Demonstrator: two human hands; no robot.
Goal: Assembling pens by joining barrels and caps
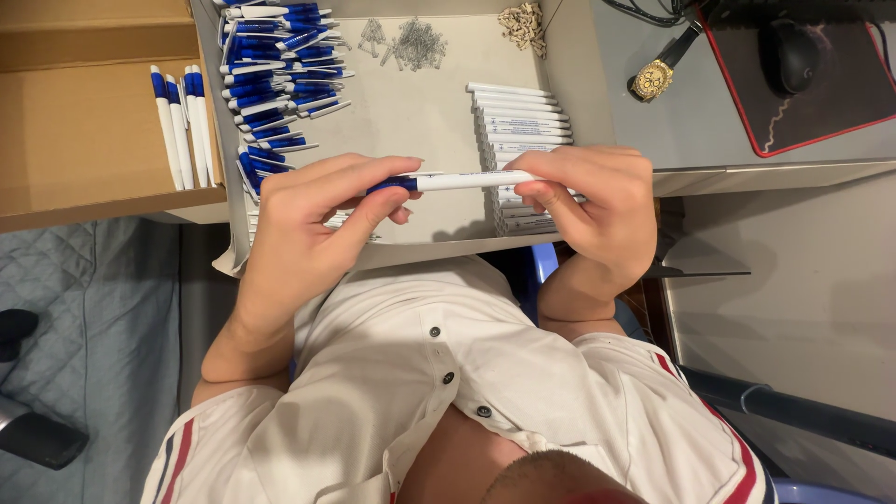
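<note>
**Pen held level between both hands**

Held crosswise just above the near edge of the tray: one pen (457,180), white barrel with a blue end. Blue end pinched by the left hand (313,219), thumb beneath and fingers curled over the top. White barrel gripped by the right hand (593,210), fingertips closed round it. Both hands clenched on the same pen, neither released.

Best done, by the look of it, with the two parts kept in one straight line. Worth keeping the grip near the joint, pressing evenly, avoiding any bend in the barrel. Also wise to stay over the tray, so a dropped part lands inside it.

Just beyond the right hand: a row of white barrels (520,117), laid side by side and partly hidden by the fingers. Beyond the left hand: a heap of blue parts (275,65). Farther off between the hands, at the tray's back edge: small metal springs (415,42) and a clump of tan bits (523,23). Well left of the left hand: a cardboard box (84,121) holding a few finished pens (184,121). Beyond the right hand, on the worktop (709,126): a gold watch (653,79), plus a mouse (793,51) on a dark pad.
</note>
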